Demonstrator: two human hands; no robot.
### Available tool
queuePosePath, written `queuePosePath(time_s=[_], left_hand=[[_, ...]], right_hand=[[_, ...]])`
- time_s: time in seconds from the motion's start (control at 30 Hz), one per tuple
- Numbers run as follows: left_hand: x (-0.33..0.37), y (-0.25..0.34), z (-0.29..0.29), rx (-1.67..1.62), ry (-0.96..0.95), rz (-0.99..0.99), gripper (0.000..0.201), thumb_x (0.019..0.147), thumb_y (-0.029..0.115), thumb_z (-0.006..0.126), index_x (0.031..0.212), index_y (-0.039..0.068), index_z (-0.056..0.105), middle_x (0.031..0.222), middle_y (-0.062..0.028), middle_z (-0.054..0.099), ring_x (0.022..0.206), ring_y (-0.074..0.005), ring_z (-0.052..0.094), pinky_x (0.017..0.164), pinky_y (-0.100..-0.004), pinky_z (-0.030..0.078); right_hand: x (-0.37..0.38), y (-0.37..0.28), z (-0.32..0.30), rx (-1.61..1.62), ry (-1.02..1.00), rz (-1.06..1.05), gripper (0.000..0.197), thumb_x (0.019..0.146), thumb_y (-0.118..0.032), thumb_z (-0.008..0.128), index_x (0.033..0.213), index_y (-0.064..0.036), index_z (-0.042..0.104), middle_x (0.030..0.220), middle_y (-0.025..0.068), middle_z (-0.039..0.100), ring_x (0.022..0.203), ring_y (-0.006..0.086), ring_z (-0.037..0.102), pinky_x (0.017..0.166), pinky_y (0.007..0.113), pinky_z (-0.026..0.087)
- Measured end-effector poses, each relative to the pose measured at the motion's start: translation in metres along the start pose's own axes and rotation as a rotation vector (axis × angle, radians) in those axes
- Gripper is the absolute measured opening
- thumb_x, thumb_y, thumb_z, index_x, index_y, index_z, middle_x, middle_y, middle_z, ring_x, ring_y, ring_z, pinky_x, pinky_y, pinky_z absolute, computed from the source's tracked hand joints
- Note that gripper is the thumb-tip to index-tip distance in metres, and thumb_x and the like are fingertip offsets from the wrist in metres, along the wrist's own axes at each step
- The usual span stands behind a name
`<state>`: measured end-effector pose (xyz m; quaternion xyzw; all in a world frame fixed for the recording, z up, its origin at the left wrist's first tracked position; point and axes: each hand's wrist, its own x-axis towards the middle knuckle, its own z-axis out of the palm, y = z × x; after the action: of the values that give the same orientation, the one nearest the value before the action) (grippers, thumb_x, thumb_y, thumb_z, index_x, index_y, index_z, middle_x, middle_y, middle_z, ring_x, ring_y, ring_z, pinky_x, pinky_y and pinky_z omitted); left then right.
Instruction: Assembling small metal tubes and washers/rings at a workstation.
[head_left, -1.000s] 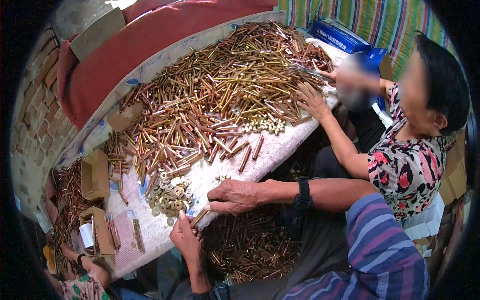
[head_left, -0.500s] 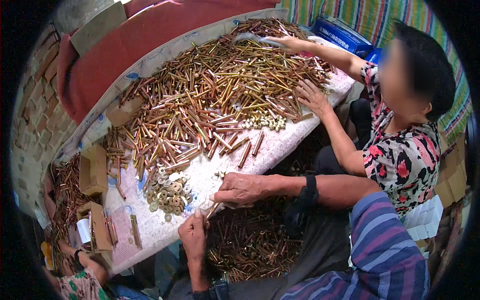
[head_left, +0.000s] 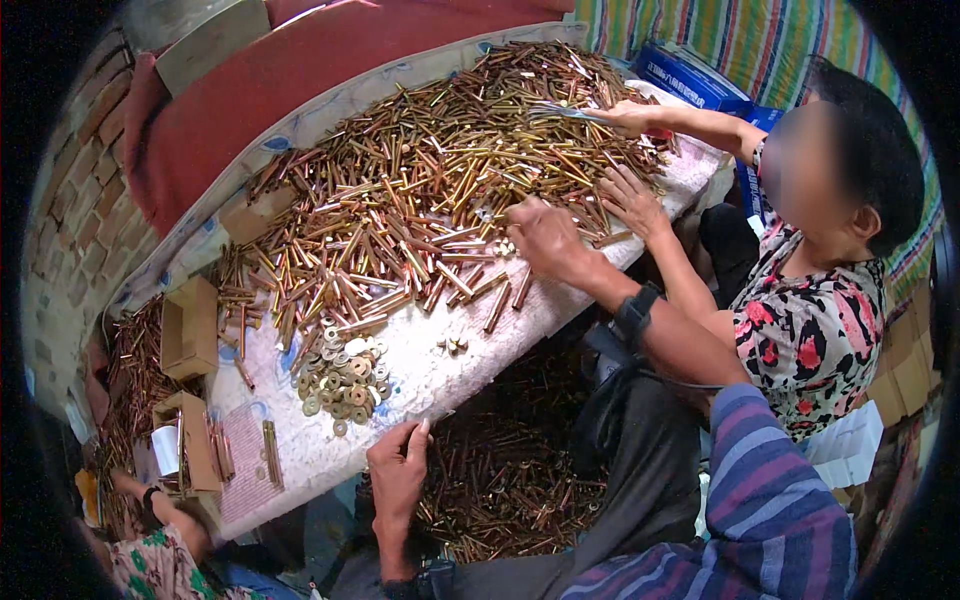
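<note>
My left hand point(head_left: 398, 462) is at the near edge of the cloth-covered table point(head_left: 420, 372), thumb up and fingers curled closed. Whatever it may hold is hidden or too small to make out. Over the small pale-gold nut-like pieces point(head_left: 504, 248) reaches my right hand point(head_left: 548, 240), its fingers smeared by motion. It covers most of that small heap. A few more such pieces point(head_left: 455, 346) lie nearer the table edge. Flat round washers point(head_left: 345, 375) form a heap left of them. A wide pile of brass-coloured metal tubes point(head_left: 400, 200) spreads across the table.
A co-worker point(head_left: 810, 300) sits at the right, both hands on the pile, one with a pale bluish item. More tubes point(head_left: 500, 490) lie below the table edge. Cardboard boxes point(head_left: 188, 330) stand at left, near another person's arm point(head_left: 160, 505). Blue boxes point(head_left: 690, 75) stand behind.
My right hand has moved away from my left, up and right to the small nut-like pieces. My left hand stays near the edge. The co-worker's far hand has shifted right.
</note>
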<state>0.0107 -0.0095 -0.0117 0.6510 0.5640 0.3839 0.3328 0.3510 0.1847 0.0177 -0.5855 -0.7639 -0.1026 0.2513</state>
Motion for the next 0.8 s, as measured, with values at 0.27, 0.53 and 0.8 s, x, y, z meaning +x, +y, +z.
queuePosePath(time_s=[0.27,0.53,0.8], left_hand=[[-0.002,0.013,0.002,0.043,0.014,-0.004,0.019,0.093,0.015,0.065,0.095,-0.004,0.068,0.07,-0.0172,0.061,0.061,-0.0234,0.056,0.062,-0.0371,0.045],[0.001,0.014,0.0,0.065,0.02,-0.057,0.02,0.094,0.016,0.064,0.095,-0.003,0.068,0.07,-0.0191,0.061,0.061,-0.026,0.058,0.061,-0.0382,0.045],[0.003,0.015,0.003,0.035,0.083,0.0,0.041,0.088,0.012,0.072,0.124,-0.004,0.061,0.09,-0.0199,0.068,0.072,-0.0226,0.062,0.069,-0.0367,0.051]], right_hand=[[0.005,0.031,0.024,-0.244,0.044,0.06,0.023,0.078,-0.008,0.063,0.101,-0.0069,0.065,0.102,0.0178,0.056,0.097,0.0354,0.055,0.081,0.049,0.042],[0.002,0.003,-0.014,0.045,0.06,0.01,0.016,0.087,-0.018,0.067,0.094,-0.0039,0.066,0.088,0.0159,0.067,0.087,0.0343,0.065,0.077,0.046,0.048],[-0.021,-0.097,-0.055,0.748,-0.569,-0.212,0.024,0.091,-0.021,0.07,0.102,-0.0003,0.071,0.084,0.0143,0.071,0.077,0.019,0.069,0.07,0.034,0.053]])
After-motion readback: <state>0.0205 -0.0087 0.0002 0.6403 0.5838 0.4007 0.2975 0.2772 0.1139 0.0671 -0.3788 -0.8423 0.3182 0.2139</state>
